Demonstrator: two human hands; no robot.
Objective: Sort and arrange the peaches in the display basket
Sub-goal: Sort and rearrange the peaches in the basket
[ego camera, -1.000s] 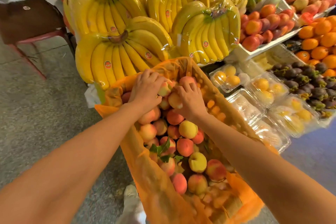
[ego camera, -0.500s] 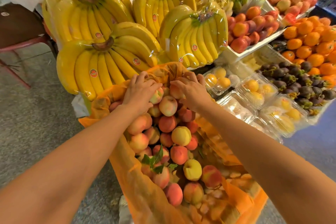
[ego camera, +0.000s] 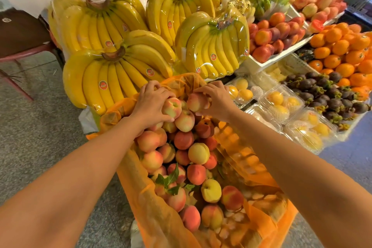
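A display basket point(ego camera: 267, 215) lined with orange mesh holds several pink, red and yellow peaches point(ego camera: 198, 153), piled high at its far end. At that far end my left hand point(ego camera: 150, 102) curls over a pink-green peach point(ego camera: 171, 106) and grips it. Beside it my right hand point(ego camera: 216, 99) grips another pink peach point(ego camera: 196, 101) from above. Both held peaches touch the top of the pile. A few green leaves point(ego camera: 170, 180) lie among the fruit in the middle of the basket.
Wrapped banana bunches point(ego camera: 112, 74) stand just behind the basket. To the right lie clear boxes of yellow fruit point(ego camera: 281, 102), mangosteens point(ego camera: 326, 94), oranges point(ego camera: 340, 50) and a white tray of nectarines point(ego camera: 275, 32). Grey floor lies on the left, with a red-legged chair point(ego camera: 22, 32).
Both hands have shifted toward the basket's far end and up the pile. The right hand now holds a pink peach higher up; the left has taken a new peach.
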